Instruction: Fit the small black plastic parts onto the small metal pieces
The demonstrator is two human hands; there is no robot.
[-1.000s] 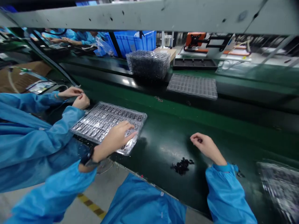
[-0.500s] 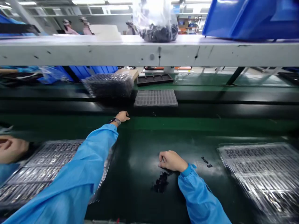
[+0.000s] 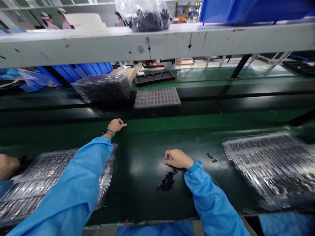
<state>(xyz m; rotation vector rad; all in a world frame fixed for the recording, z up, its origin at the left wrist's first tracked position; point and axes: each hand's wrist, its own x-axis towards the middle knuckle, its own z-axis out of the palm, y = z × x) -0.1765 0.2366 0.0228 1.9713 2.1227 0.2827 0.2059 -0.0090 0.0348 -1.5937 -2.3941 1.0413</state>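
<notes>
My left hand (image 3: 117,125) reaches out over the green work surface (image 3: 140,203), fingers curled and thumb pointing right. Whatever its fingertips hold, if anything, is too small to see. My right hand (image 3: 179,158) rests near the middle of the surface, thumb and forefinger brought together; I cannot make out anything between them. Just below it lies a loose pile of small black parts (image 3: 167,181). A few more black pieces (image 3: 210,156) lie to its right. Under my left forearm is a clear compartment tray (image 3: 108,177) filled with small parts.
Another filled clear tray (image 3: 268,164) lies at right. Farther back sit an unfilled clear tray (image 3: 157,97), a stack of clear trays (image 3: 105,87) and a black tray (image 3: 155,78). A shelf (image 3: 98,50) crosses above. Another person's hand (image 3: 8,166) is at far left.
The view has tilted down and turned slightly, so things sit differently in the picture. Both my hands keep nearly the same pose. The other person's hand at left has shifted toward the edge.
</notes>
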